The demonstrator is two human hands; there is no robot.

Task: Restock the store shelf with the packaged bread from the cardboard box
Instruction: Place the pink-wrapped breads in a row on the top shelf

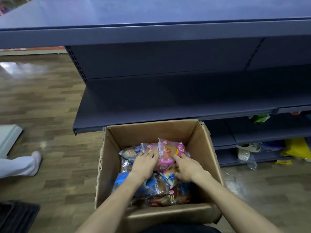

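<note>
An open cardboard box (204, 148) stands on the floor in front of the blue-grey store shelf (168, 105). Inside lie several packaged breads in pink, blue and dark wrappers. Both hands reach into the box. My left hand (144, 163) grips a pink-and-clear bread pack (149, 147) near its lower edge. My right hand (188, 167) grips an upright pink bread pack (170, 151), fingers on its face and the thumb low at its side. Blue bread packs (129, 180) lie under my forearms. The shelf boards nearest the box are bare.
The top shelf board (151, 15) juts out overhead. Lower shelves at the right hold a shoe (249, 147), a yellow bag (296, 148) and plastic wrap. Another person's white trouser leg and foot (25, 163) lie on the wooden floor at the left. A dark mat (16, 216) sits at bottom left.
</note>
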